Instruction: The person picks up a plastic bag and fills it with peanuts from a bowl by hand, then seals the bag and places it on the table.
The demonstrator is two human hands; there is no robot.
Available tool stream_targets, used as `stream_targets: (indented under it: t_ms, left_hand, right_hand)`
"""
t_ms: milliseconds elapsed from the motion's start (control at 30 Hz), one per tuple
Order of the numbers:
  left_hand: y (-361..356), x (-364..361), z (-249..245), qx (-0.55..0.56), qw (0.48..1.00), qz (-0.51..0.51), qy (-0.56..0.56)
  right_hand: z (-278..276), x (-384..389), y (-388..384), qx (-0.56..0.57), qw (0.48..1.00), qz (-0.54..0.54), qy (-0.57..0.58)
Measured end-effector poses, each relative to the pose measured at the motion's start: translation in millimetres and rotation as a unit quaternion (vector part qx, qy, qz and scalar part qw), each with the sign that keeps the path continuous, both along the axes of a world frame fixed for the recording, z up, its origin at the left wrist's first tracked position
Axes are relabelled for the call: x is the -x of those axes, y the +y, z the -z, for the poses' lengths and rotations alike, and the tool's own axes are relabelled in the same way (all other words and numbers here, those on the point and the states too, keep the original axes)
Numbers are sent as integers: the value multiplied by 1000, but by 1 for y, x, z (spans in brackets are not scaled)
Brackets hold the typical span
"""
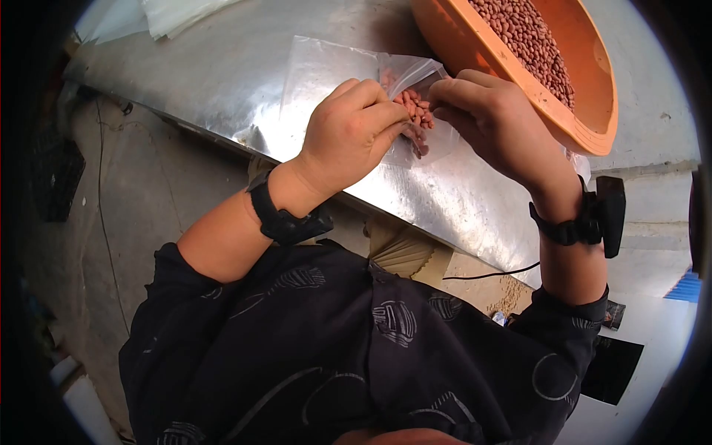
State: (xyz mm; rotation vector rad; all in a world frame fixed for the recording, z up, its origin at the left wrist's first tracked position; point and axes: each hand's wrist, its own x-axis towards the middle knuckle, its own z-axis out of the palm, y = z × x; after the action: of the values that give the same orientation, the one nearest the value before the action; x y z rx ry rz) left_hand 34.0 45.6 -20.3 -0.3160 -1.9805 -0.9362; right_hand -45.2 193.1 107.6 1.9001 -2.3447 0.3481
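Observation:
A clear zip plastic bag (pixel 443 137) with some reddish peanuts (pixel 415 110) in it is held low over the metal table. My left hand (pixel 350 135) pinches the left side of the bag, thumb and fingers pressed together. At the right side, the curled fingers of my right hand (pixel 486 111) grip the bag's edge near its zip strip; the fingertips are partly hidden. Under and beside my left hand lies another flat clear plastic bag (pixel 315 68). Both wrists wear black straps with devices.
An orange basin (pixel 482 48) full of peanuts (pixel 530 44) stands behind my right hand. White plastic sheets (pixel 182 13) lie at the far left of the metal table (pixel 437 194). A black cable (pixel 489 275) runs near the table's front edge. A dark crate (pixel 55 178) sits on the floor.

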Motion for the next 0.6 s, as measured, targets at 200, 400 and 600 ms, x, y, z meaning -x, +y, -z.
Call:
stream_targets:
  t_ms: [200,400,600]
  left_hand:
    - [-1,-3,-3,-8,1000,14,8]
    - [-2,-3,-4,-8,1000,16,1]
    - [-3,-2,-3,1,1000,9,8]
  right_hand:
    - [37,24,-14,-8,995,43,-88]
    - [29,18,-17,53,973,54,-216]
    - [-36,3,6,250,963,54,88]
